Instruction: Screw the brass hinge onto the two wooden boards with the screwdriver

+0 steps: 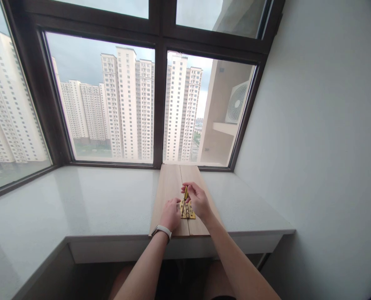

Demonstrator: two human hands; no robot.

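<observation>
Two pale wooden boards (169, 183) lie side by side on the windowsill, with a narrow seam between them. A brass-coloured hinge (190, 211) sits across the seam near their front end. My right hand (199, 201) is closed around the yellow and black handle of a screwdriver (185, 193), whose shaft slants down to the left leaf of the hinge. My left hand (171, 214), wearing a pale wristband, rests on the left board with bent fingers at the hinge's left edge, holding it. Its fingertips are partly hidden, and any screw under the screwdriver tip is too small to make out.
The white windowsill (110, 204) runs along a dark-framed window (159, 104) and bends toward me at the left. Its front edge lies just past the boards' near end. A plain white wall (313, 125) rises at the right. My legs are below the sill.
</observation>
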